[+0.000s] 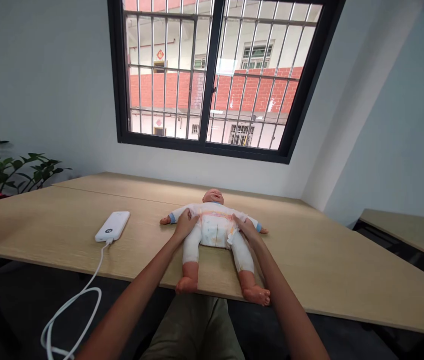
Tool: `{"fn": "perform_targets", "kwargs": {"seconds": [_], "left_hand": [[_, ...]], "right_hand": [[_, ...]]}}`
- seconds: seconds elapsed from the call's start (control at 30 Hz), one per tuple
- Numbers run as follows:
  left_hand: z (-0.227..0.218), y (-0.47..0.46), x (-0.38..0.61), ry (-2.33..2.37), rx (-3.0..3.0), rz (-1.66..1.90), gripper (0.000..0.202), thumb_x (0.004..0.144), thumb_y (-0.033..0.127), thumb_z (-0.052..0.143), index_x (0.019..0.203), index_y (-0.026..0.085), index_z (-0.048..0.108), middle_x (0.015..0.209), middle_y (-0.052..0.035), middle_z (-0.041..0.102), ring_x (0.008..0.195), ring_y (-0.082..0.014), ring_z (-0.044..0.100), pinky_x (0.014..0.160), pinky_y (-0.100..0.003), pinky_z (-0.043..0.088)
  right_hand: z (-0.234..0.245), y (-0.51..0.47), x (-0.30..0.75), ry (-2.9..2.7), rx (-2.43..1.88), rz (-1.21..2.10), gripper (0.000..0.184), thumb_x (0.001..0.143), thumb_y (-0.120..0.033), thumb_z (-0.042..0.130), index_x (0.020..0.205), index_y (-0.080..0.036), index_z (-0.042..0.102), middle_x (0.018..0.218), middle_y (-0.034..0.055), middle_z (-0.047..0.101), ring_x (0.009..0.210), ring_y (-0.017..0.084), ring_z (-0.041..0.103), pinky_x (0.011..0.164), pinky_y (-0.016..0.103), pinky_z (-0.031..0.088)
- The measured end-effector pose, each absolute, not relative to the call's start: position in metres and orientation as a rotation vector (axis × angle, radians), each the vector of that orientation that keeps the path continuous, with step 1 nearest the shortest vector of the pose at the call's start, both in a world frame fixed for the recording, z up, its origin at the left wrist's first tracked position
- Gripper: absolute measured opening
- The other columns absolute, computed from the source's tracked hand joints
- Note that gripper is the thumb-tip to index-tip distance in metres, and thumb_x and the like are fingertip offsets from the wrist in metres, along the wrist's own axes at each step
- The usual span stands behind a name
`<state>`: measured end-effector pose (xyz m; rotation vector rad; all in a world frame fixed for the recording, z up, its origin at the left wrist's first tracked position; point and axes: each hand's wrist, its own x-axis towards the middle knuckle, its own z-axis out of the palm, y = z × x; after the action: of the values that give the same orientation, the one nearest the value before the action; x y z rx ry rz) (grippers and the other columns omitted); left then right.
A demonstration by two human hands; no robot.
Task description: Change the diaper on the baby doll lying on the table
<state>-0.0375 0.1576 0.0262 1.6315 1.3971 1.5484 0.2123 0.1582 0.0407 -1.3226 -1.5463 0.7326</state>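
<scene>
- The left hand (185, 225) lies palm down on the baby doll's (212, 220) waist, on the side nearest the power bank, with its fingers on the white suit (212, 216).
- The right hand (247, 229) rests the same way on the doll's other side, just above the thigh.
- Neither hand is spread wide, and I cannot tell whether either one pinches the cloth.
- The doll lies on its back in the middle of the table (309, 255), head toward the window (212, 75) and feet by the near edge.
- The suit sits above a white diaper (215, 234), and its legs cover the doll's thighs and shins. The feet are bare.
- A white power bank (112, 226) lies flat left of the doll, near the left hand.
- Its white cable (72, 310) drops over the table edge and loops below.
- A green plant (5, 167) stands beyond the table's far left corner.
</scene>
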Motion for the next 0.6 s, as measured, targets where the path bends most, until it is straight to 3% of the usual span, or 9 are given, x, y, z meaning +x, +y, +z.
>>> {"fn": "perform_targets", "kwargs": {"seconds": [0.1, 0.17, 0.27, 0.33, 0.43, 0.6], "left_hand": [[0.042, 0.135, -0.032, 1.439, 1.745, 1.813, 0.009, 0.083, 0.026, 0.049, 0.09, 0.021, 0.049, 0.091, -0.005, 0.056, 0.087, -0.0199, 0.054, 0.079, -0.03, 0.044], [0.053, 0.115, -0.02, 1.378, 2.055, 1.752, 0.012, 0.083, 0.022, 0.049, 0.094, 0.022, 0.054, 0.097, -0.0066, 0.059, 0.098, -0.0222, 0.054, 0.09, -0.034, 0.042], [0.065, 0.093, 0.01, 1.011, 2.717, 1.185, 0.029, 0.078, 0.02, 0.057, 0.107, 0.026, 0.061, 0.113, -0.0065, 0.062, 0.118, -0.0267, 0.049, 0.107, -0.044, 0.029], [0.067, 0.09, 0.033, 0.76, 2.993, 0.806, 0.052, 0.074, 0.021, 0.064, 0.124, 0.031, 0.056, 0.133, -0.0061, 0.054, 0.132, -0.0308, 0.039, 0.113, -0.052, 0.016], [0.061, 0.1, 0.057, 0.556, 3.144, 0.503, 0.071, 0.068, 0.026, 0.073, 0.135, 0.032, 0.049, 0.149, -0.0087, 0.04, 0.137, -0.0364, 0.032, 0.114, -0.059, 0.008], [0.05, 0.118, 0.061, 0.462, 3.052, 0.516, 0.048, 0.069, 0.019, 0.07, 0.115, 0.029, 0.063, 0.122, -0.008, 0.062, 0.123, -0.0345, 0.049, 0.112, -0.055, 0.019]], "right_hand": [[0.03, 0.162, 0.242, -1.296, -1.401, 0.618, 0.036, 0.081, -0.046, 0.055, 0.098, -0.015, 0.058, 0.1, 0.0146, 0.067, 0.088, 0.023, 0.064, 0.076, 0.032, 0.052], [0.022, 0.157, 0.262, -1.267, -1.488, 0.507, 0.032, 0.075, -0.046, 0.058, 0.086, -0.016, 0.059, 0.091, 0.0111, 0.067, 0.085, 0.022, 0.062, 0.075, 0.031, 0.05], [0.014, 0.143, 0.281, -1.454, -1.591, 0.57, 0.029, 0.069, -0.045, 0.06, 0.062, -0.017, 0.056, 0.065, 0.0038, 0.06, 0.067, 0.019, 0.057, 0.063, 0.028, 0.047], [0.014, 0.134, 0.284, -1.57, -1.584, 0.669, 0.028, 0.066, -0.042, 0.064, 0.059, -0.016, 0.057, 0.059, 0.002, 0.057, 0.061, 0.017, 0.054, 0.058, 0.027, 0.044], [0.018, 0.125, 0.281, -1.619, -1.553, 0.742, 0.023, 0.066, -0.037, 0.067, 0.071, -0.015, 0.063, 0.066, 0.0032, 0.062, 0.063, 0.016, 0.055, 0.058, 0.026, 0.045], [0.025, 0.114, 0.271, -1.685, -1.513, 0.876, 0.04, 0.065, -0.027, 0.069, 0.103, -0.015, 0.065, 0.074, 0.003, 0.066, 0.066, 0.016, 0.057, 0.066, 0.028, 0.05]]}}
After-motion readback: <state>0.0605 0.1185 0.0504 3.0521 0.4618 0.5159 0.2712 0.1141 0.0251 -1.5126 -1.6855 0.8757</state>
